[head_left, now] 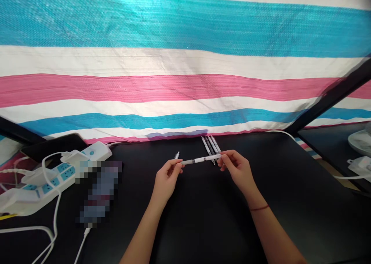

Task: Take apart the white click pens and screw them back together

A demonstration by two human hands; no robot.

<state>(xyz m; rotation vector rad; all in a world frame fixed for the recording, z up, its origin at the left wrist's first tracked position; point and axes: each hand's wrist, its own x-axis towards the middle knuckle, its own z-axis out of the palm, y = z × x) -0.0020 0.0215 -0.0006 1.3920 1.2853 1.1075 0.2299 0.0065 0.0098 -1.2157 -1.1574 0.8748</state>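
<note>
A white pen (pixel 199 160) is held level above the black table (pixel 290 202), one end in each hand. My left hand (pixel 167 177) pinches its left end and my right hand (pixel 236 168) pinches its right end. Just behind the right hand, three more pens (pixel 209 144) lie side by side on the table. A small pen cap or tip piece (pixel 176 155) lies on the table just beyond my left hand's fingers.
A white power strip (pixel 58 171) with plugs and white cables sits at the left, next to a blurred-out phone (pixel 97 192) on a cable. A striped pink, blue and white tarp (pixel 185 63) hangs behind the table. Another table with white items stands at the far right.
</note>
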